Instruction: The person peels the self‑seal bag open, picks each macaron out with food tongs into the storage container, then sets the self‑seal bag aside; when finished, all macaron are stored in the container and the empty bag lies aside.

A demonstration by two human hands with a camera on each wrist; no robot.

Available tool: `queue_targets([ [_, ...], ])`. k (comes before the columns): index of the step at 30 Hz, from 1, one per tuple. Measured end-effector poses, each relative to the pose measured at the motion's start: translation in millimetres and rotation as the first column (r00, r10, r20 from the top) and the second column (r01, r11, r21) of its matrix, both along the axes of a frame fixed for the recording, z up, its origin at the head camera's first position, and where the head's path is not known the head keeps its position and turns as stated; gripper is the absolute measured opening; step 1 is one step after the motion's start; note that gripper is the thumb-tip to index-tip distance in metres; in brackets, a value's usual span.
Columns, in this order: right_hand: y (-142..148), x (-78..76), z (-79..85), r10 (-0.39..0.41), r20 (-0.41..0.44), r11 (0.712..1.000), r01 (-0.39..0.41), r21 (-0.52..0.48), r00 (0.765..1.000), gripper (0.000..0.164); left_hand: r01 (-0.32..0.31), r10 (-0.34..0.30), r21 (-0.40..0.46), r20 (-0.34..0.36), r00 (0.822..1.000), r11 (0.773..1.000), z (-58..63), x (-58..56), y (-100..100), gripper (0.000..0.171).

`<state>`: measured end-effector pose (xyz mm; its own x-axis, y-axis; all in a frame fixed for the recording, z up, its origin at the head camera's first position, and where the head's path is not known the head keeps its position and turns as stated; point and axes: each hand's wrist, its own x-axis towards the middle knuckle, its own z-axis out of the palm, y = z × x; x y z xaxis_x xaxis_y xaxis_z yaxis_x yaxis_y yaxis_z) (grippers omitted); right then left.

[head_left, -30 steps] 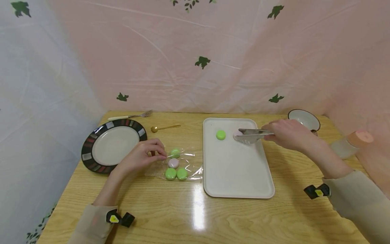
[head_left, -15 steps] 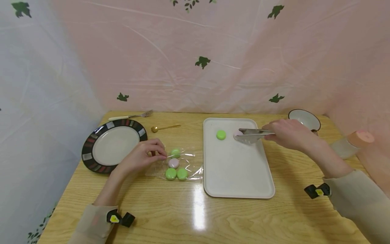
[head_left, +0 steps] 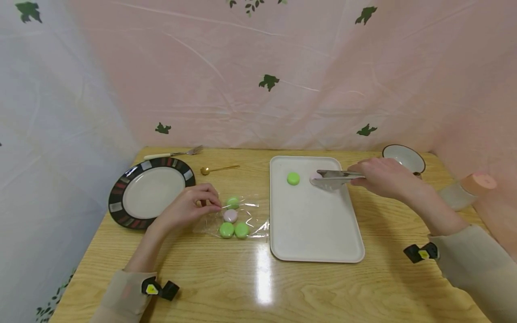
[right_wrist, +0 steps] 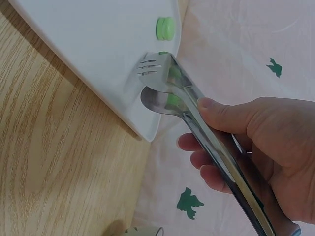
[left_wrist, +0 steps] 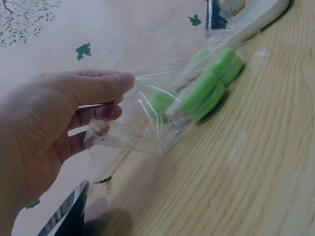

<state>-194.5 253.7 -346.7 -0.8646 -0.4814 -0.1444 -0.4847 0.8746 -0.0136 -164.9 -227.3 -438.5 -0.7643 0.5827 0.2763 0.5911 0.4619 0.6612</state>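
Observation:
My left hand (head_left: 190, 204) pinches the left end of a clear plastic bag (left_wrist: 129, 140) between thumb and fingertips. The bag lies on the table with several green macarons (head_left: 226, 230) and one pale lilac macaron (head_left: 230, 216) inside. With my right hand (head_left: 381, 177) I grip metal tongs (right_wrist: 209, 142), one tip slotted like a fork and the other shaped like a spoon. In the head view their tips overlap a pale pink macaron (head_left: 314, 176) near the far right corner of the white tray (head_left: 315, 233). To its left on the tray sits a green macaron (head_left: 293, 178).
A dark-rimmed plate (head_left: 117, 190) stands at the left, with a fork (head_left: 171, 154) behind it and a small gold spoon (head_left: 218, 169) to its right. At the right are a white bowl (head_left: 405, 157) and a peach-lidded bottle (head_left: 456, 195). A fabric backdrop (head_left: 226, 103) hangs behind the table.

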Motion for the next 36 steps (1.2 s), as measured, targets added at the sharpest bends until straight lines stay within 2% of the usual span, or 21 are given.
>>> queue_targets([
  [36, -0.3, 1.5, 6.3, -0.033, 0.04, 0.999, 0.032, 0.027, 0.999, 0.022, -0.01, 0.01, 0.002, 0.015, 1.0, 1.0, 0.4, -0.5, -0.1, 0.007],
])
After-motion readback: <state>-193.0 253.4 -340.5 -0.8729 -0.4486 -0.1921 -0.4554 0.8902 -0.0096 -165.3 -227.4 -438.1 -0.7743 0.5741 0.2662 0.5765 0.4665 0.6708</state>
